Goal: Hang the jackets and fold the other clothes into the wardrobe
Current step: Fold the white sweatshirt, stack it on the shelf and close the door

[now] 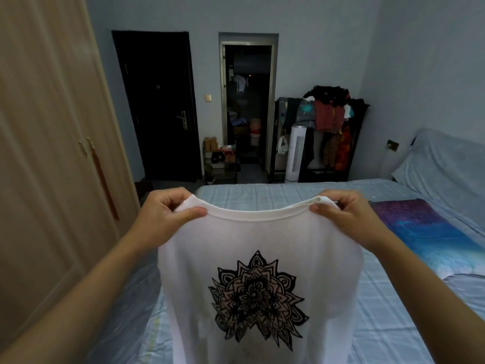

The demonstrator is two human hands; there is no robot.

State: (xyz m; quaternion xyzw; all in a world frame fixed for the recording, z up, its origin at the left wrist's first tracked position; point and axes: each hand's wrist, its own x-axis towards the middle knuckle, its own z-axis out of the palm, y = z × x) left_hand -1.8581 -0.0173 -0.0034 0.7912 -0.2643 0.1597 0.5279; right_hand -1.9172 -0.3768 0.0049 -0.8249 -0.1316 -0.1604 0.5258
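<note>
From the head view, a white T-shirt (259,285) with a black mandala print hangs upright in front of the person, above the bed (380,324). The left hand (168,214) pinches the shirt at the left end of the neckline, thumb in front and fingers curled behind. The right hand (346,216) pinches the right end the same way. The wardrobe (52,153) stands closed on the left. A clothes rack (328,122) loaded with garments stands against the far wall, beside a white tower fan (295,153).
</note>
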